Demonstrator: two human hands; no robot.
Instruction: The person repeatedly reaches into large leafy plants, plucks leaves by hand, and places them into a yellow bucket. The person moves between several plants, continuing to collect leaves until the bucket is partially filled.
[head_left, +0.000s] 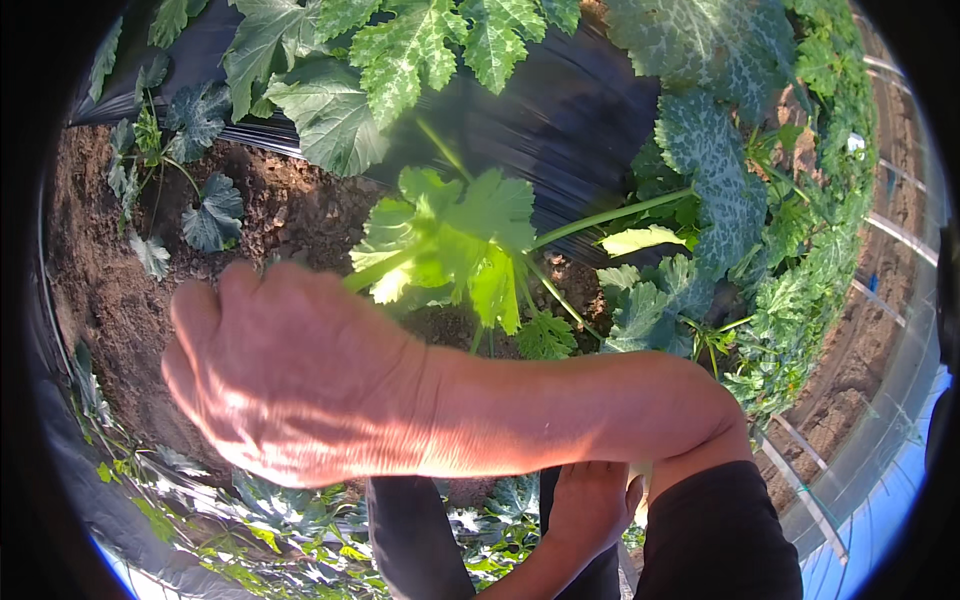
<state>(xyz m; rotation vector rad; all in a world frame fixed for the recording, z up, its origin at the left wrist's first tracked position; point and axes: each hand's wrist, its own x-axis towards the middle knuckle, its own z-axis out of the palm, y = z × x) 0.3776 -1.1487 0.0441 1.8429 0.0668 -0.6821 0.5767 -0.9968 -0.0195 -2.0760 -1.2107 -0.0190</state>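
My right hand (285, 375) is close to the camera at left, its back up and its fingers curled under. Its forearm crosses from the dark sleeve at right. A blurred green stalk meets the hand near the knuckles; whether the fingers hold it is hidden. Just beyond the wrist stands a young squash plant (480, 240) with bright green lobed leaves. Lower down, my left hand (592, 506) is beside my dark-trousered leg, partly behind the right forearm. Its fingertips are hidden, so its hold cannot be told.
Black plastic mulch film (555, 135) covers ground beyond the plant. Large mottled squash leaves (712, 172) crowd the upper right. A smaller squash plant (214, 214) grows from brown soil (97, 300) at left. Pale poles (806, 495) and translucent sheeting line the right side.
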